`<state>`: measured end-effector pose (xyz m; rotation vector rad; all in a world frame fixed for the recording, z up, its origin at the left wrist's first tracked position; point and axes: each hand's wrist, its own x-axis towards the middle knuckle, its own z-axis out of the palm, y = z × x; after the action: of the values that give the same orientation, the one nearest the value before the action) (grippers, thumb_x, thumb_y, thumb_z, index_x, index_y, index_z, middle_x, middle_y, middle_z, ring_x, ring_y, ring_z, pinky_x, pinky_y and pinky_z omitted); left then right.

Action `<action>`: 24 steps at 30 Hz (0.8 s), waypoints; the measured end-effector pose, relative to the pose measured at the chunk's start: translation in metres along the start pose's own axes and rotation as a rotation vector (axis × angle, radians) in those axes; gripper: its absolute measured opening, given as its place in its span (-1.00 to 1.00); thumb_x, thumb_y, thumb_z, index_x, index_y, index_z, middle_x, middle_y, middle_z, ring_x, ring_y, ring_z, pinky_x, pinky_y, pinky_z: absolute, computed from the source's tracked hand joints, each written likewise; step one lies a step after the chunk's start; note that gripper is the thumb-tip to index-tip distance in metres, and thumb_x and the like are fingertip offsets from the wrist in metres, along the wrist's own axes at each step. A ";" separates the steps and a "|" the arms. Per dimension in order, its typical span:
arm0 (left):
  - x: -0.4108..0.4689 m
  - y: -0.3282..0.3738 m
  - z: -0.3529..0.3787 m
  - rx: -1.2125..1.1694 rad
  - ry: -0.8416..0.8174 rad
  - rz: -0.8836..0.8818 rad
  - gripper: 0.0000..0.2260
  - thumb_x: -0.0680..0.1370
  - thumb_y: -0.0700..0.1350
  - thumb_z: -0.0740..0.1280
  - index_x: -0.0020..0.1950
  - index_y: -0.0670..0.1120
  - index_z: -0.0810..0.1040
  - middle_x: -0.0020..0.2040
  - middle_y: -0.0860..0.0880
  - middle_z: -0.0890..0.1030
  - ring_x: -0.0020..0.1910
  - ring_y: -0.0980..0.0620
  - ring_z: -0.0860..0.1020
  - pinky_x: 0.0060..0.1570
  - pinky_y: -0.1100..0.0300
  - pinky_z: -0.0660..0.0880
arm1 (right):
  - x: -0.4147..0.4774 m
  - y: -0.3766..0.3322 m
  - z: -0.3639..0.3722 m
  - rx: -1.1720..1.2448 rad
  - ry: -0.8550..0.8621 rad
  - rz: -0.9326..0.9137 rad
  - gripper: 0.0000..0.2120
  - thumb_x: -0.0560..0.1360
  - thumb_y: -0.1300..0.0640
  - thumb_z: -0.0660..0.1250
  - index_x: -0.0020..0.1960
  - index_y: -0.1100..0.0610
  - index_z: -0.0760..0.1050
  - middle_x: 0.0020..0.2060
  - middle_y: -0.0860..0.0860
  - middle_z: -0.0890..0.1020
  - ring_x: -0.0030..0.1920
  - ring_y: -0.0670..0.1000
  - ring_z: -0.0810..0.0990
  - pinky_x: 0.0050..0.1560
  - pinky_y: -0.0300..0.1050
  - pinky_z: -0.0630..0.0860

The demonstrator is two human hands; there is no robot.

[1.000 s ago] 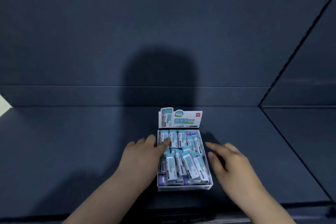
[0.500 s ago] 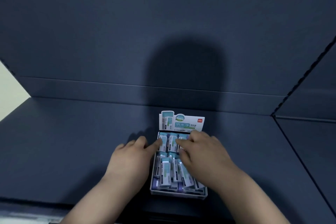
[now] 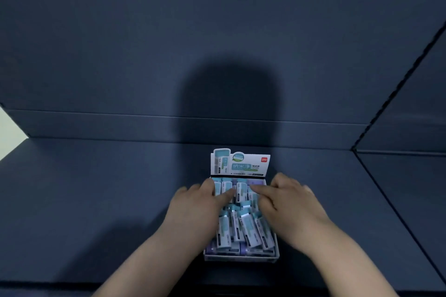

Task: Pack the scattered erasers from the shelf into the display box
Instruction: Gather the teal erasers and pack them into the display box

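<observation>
Our left hand bare, our right hand bare, our left forearm and right forearm uncovered to the lower frame edge

Only one cam here, a head-worn wide-angle. It looked forward and down onto the shelf from close up, display box low in centre frame, back wall filling the top half.

teal-and-white erasers (some purple), white display box, dark blue shelf

Erasers lie in display box on shelf.
</observation>
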<state>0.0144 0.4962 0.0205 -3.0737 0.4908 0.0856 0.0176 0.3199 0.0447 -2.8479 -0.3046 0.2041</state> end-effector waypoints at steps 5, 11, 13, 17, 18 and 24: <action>-0.001 0.001 0.002 0.037 -0.047 -0.018 -0.42 0.56 -0.14 0.15 0.52 0.17 0.02 0.25 -0.04 0.33 0.20 -0.08 0.40 0.08 0.14 0.28 | -0.006 -0.001 0.002 -0.025 -0.002 0.029 -0.59 0.59 -0.03 -0.06 0.42 -0.18 0.24 0.01 -0.08 0.35 0.18 -0.03 0.34 0.25 -0.08 0.26; -0.005 0.004 -0.006 0.022 -0.009 -0.038 -0.36 0.55 -0.20 0.12 0.52 0.18 -0.08 0.22 -0.05 0.31 0.16 -0.06 0.41 0.01 0.16 0.27 | 0.011 -0.015 0.012 -0.154 -0.040 -0.018 -0.59 0.58 -0.04 -0.06 0.33 -0.10 0.39 0.13 0.02 0.38 0.21 0.05 0.31 0.22 0.02 0.26; -0.005 0.005 -0.007 0.018 0.000 -0.022 -0.36 0.54 -0.22 0.12 0.52 0.18 -0.06 0.23 -0.06 0.30 0.15 -0.06 0.40 -0.06 0.17 0.22 | 0.012 -0.017 0.014 -0.160 -0.037 -0.028 -0.59 0.58 -0.04 -0.06 0.34 -0.12 0.38 0.12 0.02 0.37 0.20 0.06 0.30 0.22 0.02 0.25; 0.001 0.012 -0.007 -0.010 -0.005 -0.003 -0.39 0.55 -0.22 0.12 0.52 0.19 0.01 0.23 -0.07 0.30 0.16 -0.09 0.40 0.01 0.14 0.28 | 0.006 -0.009 0.008 -0.104 0.002 -0.005 -0.60 0.58 -0.03 -0.06 0.37 -0.16 0.32 0.10 -0.01 0.38 0.20 0.02 0.33 0.22 -0.03 0.26; 0.004 0.014 -0.005 -0.019 -0.010 -0.001 -0.41 0.55 -0.20 0.12 0.51 0.18 0.03 0.23 -0.07 0.31 0.17 -0.09 0.40 0.02 0.14 0.28 | 0.003 -0.006 0.005 -0.082 0.027 0.017 -0.60 0.58 -0.02 -0.05 0.37 -0.15 0.33 0.08 -0.03 0.39 0.19 0.00 0.34 0.22 -0.05 0.26; 0.007 0.012 -0.003 -0.043 -0.010 -0.014 -0.42 0.55 -0.21 0.13 0.51 0.19 0.08 0.20 -0.03 0.32 0.14 -0.06 0.40 -0.03 0.16 0.24 | -0.013 0.009 0.000 -0.005 0.073 0.052 -0.61 0.58 -0.03 -0.04 0.34 -0.22 0.35 -0.08 -0.09 0.34 0.08 -0.07 0.34 0.19 -0.12 0.27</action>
<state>0.0174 0.4822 0.0232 -3.1163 0.4738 0.1122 0.0070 0.3088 0.0435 -2.8626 -0.2171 0.1096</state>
